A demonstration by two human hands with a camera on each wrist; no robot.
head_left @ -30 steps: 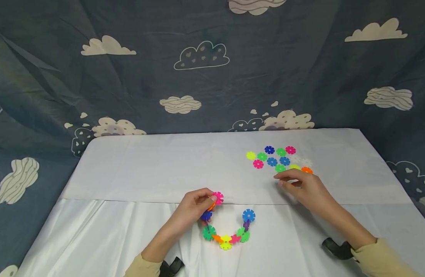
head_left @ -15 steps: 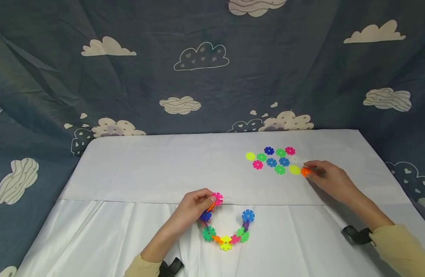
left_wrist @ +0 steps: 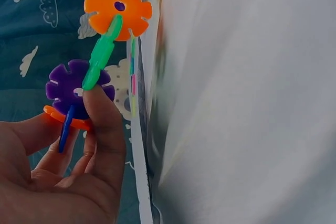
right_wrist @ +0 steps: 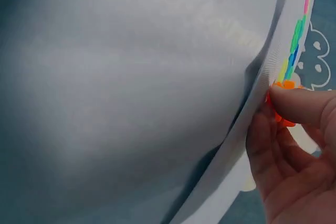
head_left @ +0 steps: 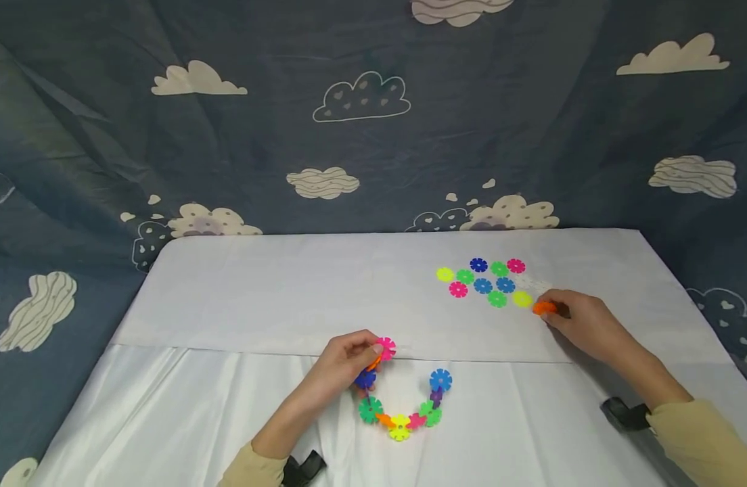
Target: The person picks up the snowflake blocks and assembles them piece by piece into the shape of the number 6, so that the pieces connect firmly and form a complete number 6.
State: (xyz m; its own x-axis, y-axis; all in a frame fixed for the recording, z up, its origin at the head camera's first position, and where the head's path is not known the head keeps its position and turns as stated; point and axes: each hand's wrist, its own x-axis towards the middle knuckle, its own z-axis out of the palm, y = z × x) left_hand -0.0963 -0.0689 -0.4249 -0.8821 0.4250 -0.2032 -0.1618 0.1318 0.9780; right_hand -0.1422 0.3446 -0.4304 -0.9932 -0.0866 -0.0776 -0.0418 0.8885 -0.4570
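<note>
My left hand pinches one end of a curved chain of notched plastic discs, close to its pink end disc. The chain bends round in a U through a yellow disc to a blue disc at its other end. In the left wrist view, a purple disc and an orange disc show, joined by a green disc seen edge-on. My right hand pinches a loose orange disc between thumb and fingers, at the right end of the loose discs.
Several loose discs, among them a yellow disc and a dark blue disc, lie on the white tablecloth. Whitish pieces lie beside them. A dark cloth with clouds hangs behind the table.
My right hand has moved right from near the green and yellow discs to the orange disc, taken hold of it and tilted it up. The left hand keeps its grip on the chain.
</note>
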